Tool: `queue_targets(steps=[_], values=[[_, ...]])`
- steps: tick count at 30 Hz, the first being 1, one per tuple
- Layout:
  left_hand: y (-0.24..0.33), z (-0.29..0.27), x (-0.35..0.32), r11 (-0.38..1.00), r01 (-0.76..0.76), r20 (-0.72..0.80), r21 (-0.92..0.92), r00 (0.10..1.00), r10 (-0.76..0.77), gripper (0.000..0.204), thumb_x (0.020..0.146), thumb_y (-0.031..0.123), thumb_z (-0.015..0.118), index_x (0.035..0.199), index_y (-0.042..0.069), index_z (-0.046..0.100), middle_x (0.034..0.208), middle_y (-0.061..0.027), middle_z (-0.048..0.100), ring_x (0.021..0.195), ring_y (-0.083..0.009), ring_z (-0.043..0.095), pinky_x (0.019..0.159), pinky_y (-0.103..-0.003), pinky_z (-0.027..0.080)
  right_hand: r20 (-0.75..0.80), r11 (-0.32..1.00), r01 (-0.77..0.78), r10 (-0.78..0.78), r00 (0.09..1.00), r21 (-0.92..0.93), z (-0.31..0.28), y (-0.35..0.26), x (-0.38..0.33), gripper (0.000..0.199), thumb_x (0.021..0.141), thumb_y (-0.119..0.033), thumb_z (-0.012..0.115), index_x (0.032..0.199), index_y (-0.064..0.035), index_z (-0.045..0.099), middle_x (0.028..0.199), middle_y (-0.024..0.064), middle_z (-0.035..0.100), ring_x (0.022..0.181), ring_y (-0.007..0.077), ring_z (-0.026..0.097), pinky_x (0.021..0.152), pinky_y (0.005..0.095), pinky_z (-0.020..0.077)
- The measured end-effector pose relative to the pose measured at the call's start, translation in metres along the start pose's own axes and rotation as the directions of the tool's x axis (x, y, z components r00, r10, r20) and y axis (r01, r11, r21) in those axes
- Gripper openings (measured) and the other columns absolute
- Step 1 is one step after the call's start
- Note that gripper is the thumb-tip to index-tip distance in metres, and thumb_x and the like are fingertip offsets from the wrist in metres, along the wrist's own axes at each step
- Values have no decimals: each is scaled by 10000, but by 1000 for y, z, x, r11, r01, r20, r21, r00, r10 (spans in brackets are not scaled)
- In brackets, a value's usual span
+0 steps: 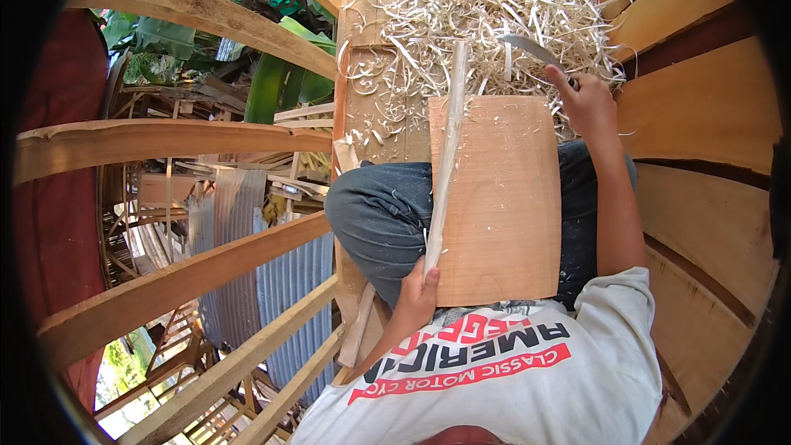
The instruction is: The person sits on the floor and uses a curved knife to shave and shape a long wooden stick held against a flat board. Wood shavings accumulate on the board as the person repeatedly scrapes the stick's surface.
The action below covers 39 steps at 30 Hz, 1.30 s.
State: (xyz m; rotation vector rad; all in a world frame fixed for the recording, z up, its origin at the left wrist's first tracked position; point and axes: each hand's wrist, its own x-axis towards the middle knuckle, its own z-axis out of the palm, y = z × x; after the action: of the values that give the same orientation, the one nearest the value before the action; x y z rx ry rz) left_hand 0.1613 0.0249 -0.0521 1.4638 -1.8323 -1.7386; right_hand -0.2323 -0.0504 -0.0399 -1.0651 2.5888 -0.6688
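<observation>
A pale wooden stick (pixel 450 144) slants along the left side of a flat wooden board (pixel 503 198) that lies across my lap. Near its lower end my left hand (pixel 418 295) is closed around the stick. My right hand (pixel 589 105) grips a knife, its handle mostly hidden in my fist. The curved knife blade (pixel 531 48) points left, above the shavings and apart from the stick. A few small wood bits lie on the board.
Curled wood shavings (pixel 494 0) cover much of the plank floor (pixel 371 107) ahead of me. Wooden rails (pixel 181 138) stand on my left, with corrugated sheets (pixel 288 288) below them. A wall of wide planks (pixel 700 124) rises close on my right. A short wood piece (pixel 356 325) lies by my left forearm.
</observation>
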Motion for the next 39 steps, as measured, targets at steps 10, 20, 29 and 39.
queue_targets(steps=[10, 20, 29, 39], values=[[7, -12, -1, 984, 128, 72, -126, 990, -120, 455, 986, 354, 461, 1169, -59, 517, 916, -181, 634, 888, -143, 560, 790, -302, 455, 373, 504, -368, 95, 923, 781, 5, 55, -9, 167, 870, -227, 678, 837, -87, 592, 535, -50, 439, 406, 44, 407, 347, 220, 303], [65, -26, 18, 992, 115, -143, -54, 982, -121, 326, 875, 301, 665, 956, -8, 597, 601, -7, 532, 498, -41, 486, 429, -225, 405, 294, 245, -312, 106, 950, 918, 24, 57, -14, 182, 883, -212, 672, 768, -129, 558, 521, -57, 388, 401, 53, 406, 349, 220, 329], [75, -17, 30, 995, 75, -185, 64, 981, -62, 344, 783, 207, 752, 1010, -31, 649, 682, -79, 665, 495, -84, 587, 440, -224, 462, 350, 100, -368, 165, 922, 924, 19, 55, -15, 486, 915, -412, 604, 596, -144, 354, 505, -33, 315, 387, 94, 373, 354, 256, 322], [63, -17, 36, 991, 105, -186, 83, 979, -88, 371, 847, 327, 690, 980, -16, 641, 554, -75, 611, 460, -117, 601, 459, -254, 465, 280, 343, -297, 101, 955, 891, 22, 49, -20, 486, 918, -397, 602, 579, -145, 361, 466, -22, 343, 365, 95, 359, 348, 253, 301]])
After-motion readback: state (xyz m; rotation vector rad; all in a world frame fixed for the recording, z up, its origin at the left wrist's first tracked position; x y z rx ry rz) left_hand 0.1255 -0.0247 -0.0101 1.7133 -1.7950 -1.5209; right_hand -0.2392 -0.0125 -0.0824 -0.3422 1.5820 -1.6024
